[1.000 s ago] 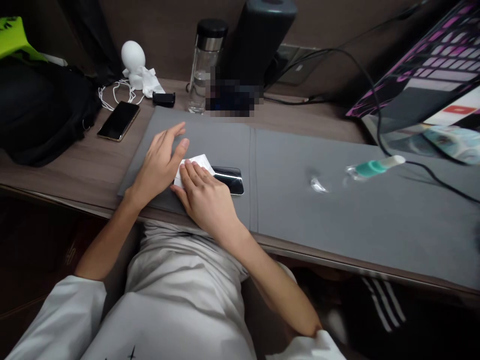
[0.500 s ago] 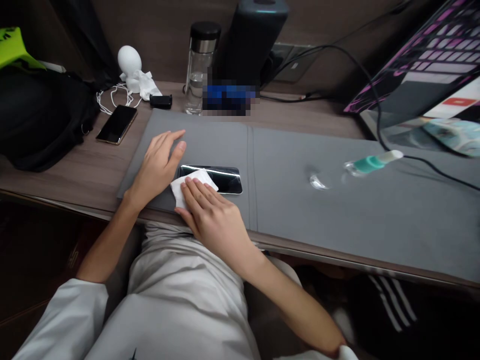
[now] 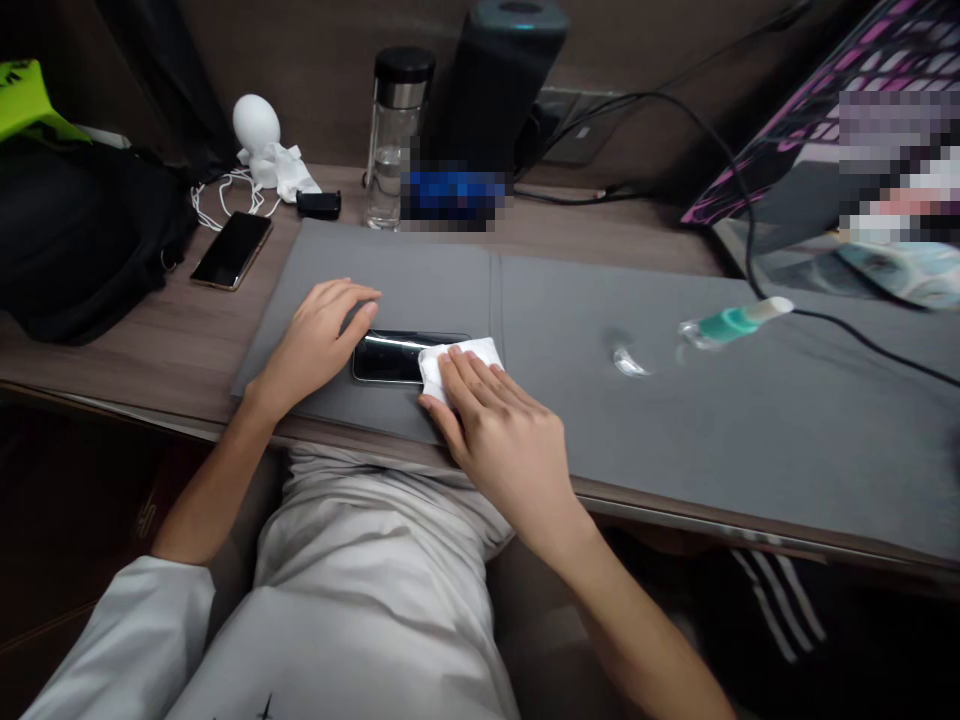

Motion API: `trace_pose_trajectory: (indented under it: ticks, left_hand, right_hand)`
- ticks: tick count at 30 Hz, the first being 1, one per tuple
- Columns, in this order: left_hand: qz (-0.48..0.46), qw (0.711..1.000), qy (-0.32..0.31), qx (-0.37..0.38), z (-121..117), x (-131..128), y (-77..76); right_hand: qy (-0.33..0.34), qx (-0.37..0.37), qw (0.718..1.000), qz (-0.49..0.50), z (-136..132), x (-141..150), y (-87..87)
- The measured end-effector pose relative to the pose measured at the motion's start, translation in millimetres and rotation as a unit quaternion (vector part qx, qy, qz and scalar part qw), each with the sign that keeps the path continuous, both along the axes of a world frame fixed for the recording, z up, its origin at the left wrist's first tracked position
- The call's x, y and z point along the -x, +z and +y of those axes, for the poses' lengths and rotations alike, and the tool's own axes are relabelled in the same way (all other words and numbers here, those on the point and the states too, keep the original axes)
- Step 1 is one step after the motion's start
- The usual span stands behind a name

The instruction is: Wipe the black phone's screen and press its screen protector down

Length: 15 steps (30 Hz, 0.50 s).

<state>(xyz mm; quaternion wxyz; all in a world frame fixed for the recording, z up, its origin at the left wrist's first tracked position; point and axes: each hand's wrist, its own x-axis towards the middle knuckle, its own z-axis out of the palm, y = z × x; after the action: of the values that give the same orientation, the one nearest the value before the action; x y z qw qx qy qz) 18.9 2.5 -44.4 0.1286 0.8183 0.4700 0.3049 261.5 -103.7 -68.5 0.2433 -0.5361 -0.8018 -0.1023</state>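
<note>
A smartphone (image 3: 386, 358) with a dark glossy screen lies face up on the grey desk mat (image 3: 675, 430). My right hand (image 3: 510, 430) presses a folded white tissue (image 3: 465, 358) flat onto the phone's right end, covering that part of the screen. The fingers lie together over the tissue, with the thumb at its near edge. By the phone's left end, my left hand (image 3: 315, 335) is open with nothing in it, fingers bent a little and thumb apart; whether it touches the phone I cannot tell.
Right on the mat lie a small teal bottle with a white cap (image 3: 731, 323) and a clear curved piece (image 3: 630, 362). A second phone (image 3: 232, 250), black clip (image 3: 319, 205) and glass water bottle (image 3: 388, 150) stand behind. A black bag (image 3: 82, 230) sits left; a black cable (image 3: 750, 220) runs right.
My right hand has slid the tissue rightward along the phone, from its left end to its right end. The left half of the screen is now uncovered. My left hand has shifted slightly.
</note>
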Motion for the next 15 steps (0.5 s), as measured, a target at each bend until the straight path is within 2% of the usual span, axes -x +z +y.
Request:
trace_pose_trajectory:
  ticks: [6, 10, 13, 15]
  left_hand:
    - [0.03, 0.999, -0.023, 0.014, 0, 2, 5.4]
    - [0.085, 0.992, -0.086, 0.035, 1, 9, 13.0]
    - [0.135, 0.98, -0.139, 0.048, 0, 15, 18.9]
    - [0.165, 0.973, -0.152, 0.053, -1, 17, 22.2]
  right_hand:
    - [0.005, 0.012, 1.0, 0.018, 20, -1, -4.6]
    - [0.037, 0.01, 0.999, 0.018, 24, -12, -1.8]
    - [0.075, 0.05, 0.996, 0.022, 25, -26, 5.3]
    - [0.101, 0.077, 0.992, 0.028, 24, -39, 11.8]
